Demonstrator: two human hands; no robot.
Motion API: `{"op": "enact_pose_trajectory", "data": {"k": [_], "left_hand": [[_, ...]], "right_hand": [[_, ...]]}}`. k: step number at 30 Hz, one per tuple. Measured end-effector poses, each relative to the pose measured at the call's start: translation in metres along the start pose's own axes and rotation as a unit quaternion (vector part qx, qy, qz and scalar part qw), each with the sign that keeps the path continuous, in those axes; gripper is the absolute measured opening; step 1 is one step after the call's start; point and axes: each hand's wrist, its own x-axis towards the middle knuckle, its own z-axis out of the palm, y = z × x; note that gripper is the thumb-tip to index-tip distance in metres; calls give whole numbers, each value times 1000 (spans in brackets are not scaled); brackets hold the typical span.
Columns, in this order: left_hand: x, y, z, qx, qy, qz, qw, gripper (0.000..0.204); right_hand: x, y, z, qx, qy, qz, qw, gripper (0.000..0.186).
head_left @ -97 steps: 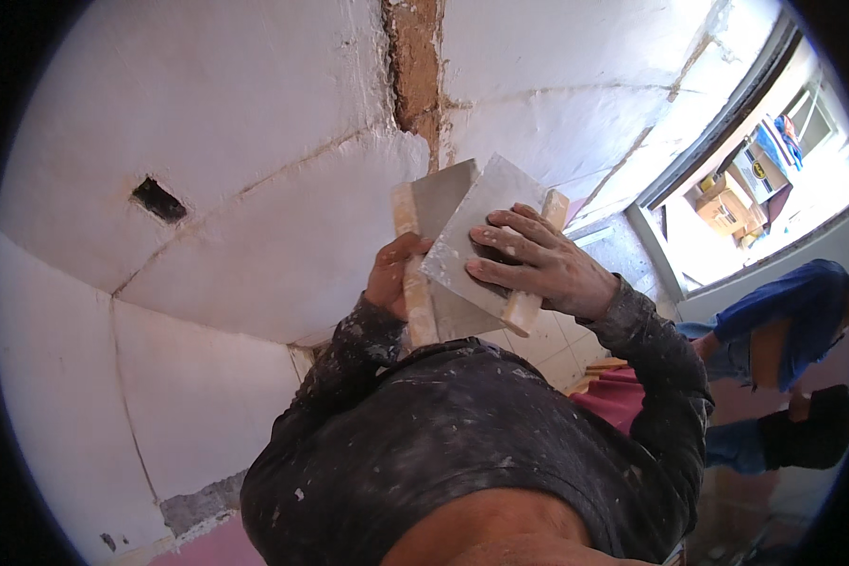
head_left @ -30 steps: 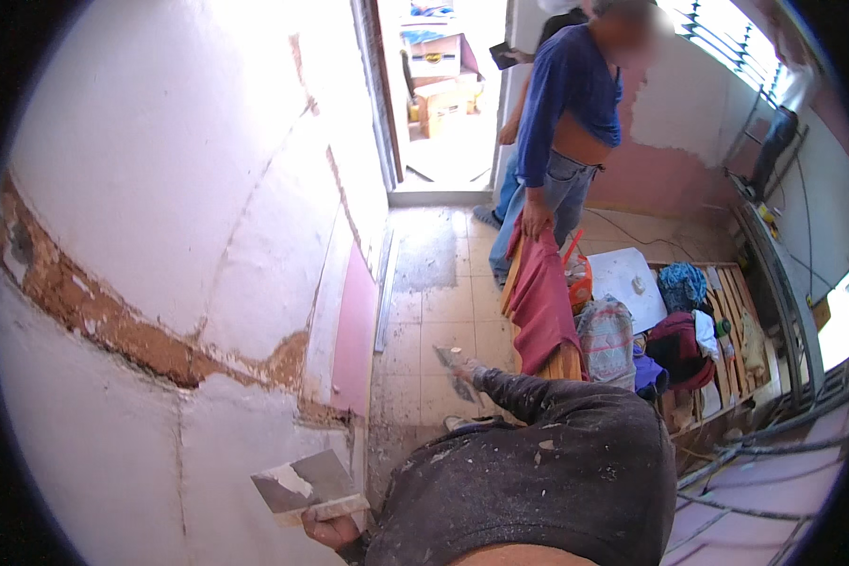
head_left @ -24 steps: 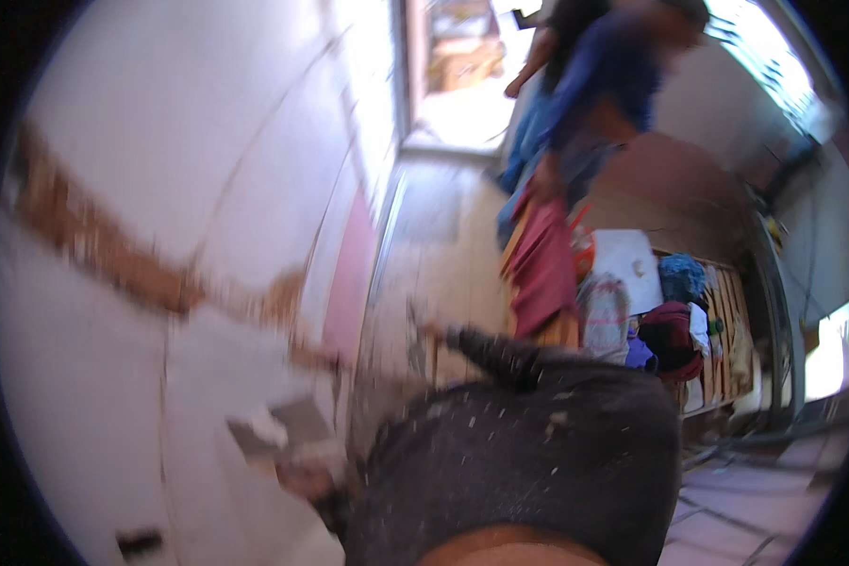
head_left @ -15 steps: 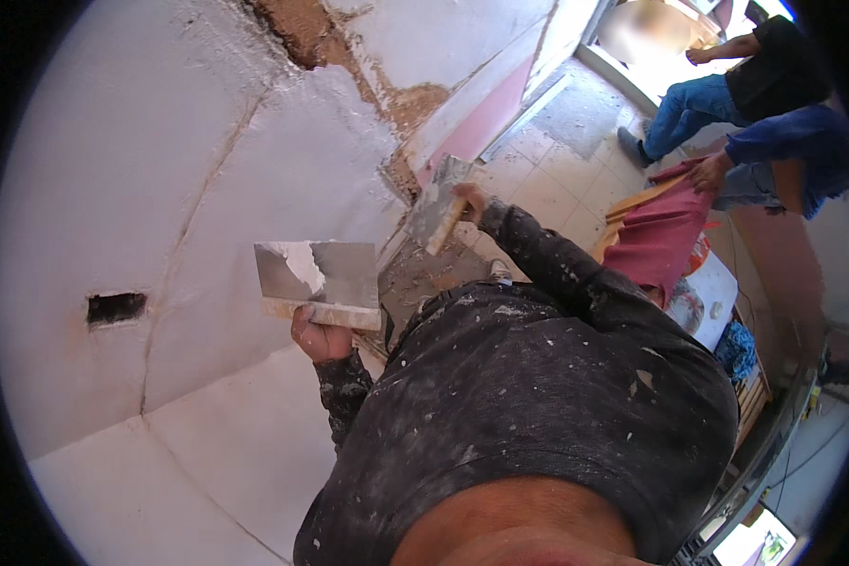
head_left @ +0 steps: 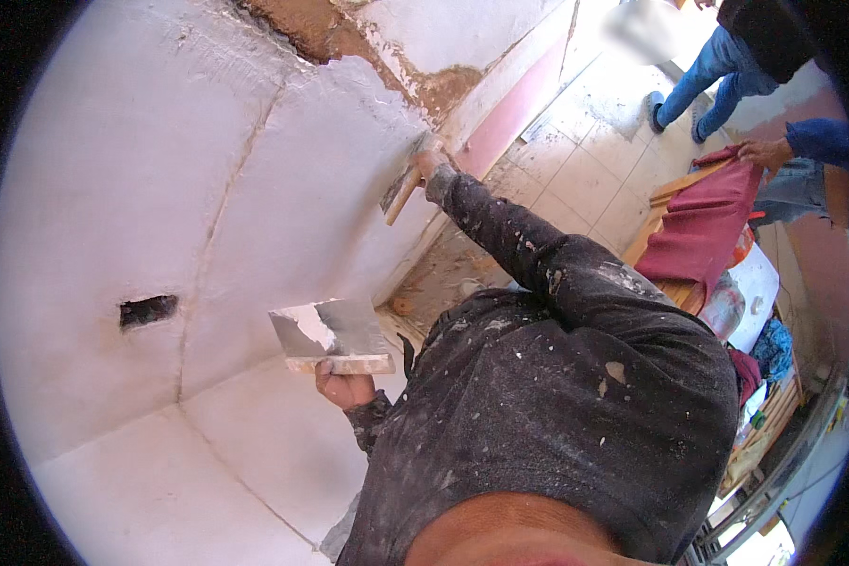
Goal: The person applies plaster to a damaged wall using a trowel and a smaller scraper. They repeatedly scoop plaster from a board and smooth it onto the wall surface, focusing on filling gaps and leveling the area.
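Note:
My left hand [head_left: 342,385] is closed around the wooden edge grip of a broad plastering knife [head_left: 357,325]. Its grey metal blade lies roughly flat and carries a patch of white plaster [head_left: 309,322]. Farther ahead, my right hand [head_left: 433,162] grips a second plastering knife [head_left: 400,194] with a pale wooden grip. That blade is up against the white wall [head_left: 321,160], just below the broken plaster edge; how much of it touches is hidden. Black, paint-spattered sleeves cover both my arms.
Bare brown patches [head_left: 443,90] break the wall's far part. A rectangular hole [head_left: 148,311] is cut at left. To the right, a co-worker's hand [head_left: 766,154] touches a dark red cloth [head_left: 703,222] over wooden boards. Another person in jeans [head_left: 726,80] stands on the tiled floor [head_left: 566,170].
My right arm has stretched forward, bringing its knife from over the floor to the wall. My left knife sits lower in view. The person in jeans now stands more upright.

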Motion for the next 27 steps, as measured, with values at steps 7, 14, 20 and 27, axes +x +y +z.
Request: {"op": "enact_pose_trajectory", "data": {"k": [7,14,20,27], "left_hand": [[-3,-7,21,18,-12,5,1000,59],[5,-10,7,138,8,25,990,57],[15,-50,57,120,-8,-37,992,50],[42,-115,91,113,-52,-144,982,42]], "right_hand": [[-28,-51,18,-59,53,-138,987,19],[-145,-153,-18,-278,-26,-358,891,24],[-246,-151,-110,-87,-122,-367,918,39],[-313,-188,-120,-303,-246,-568,724,59]]}}
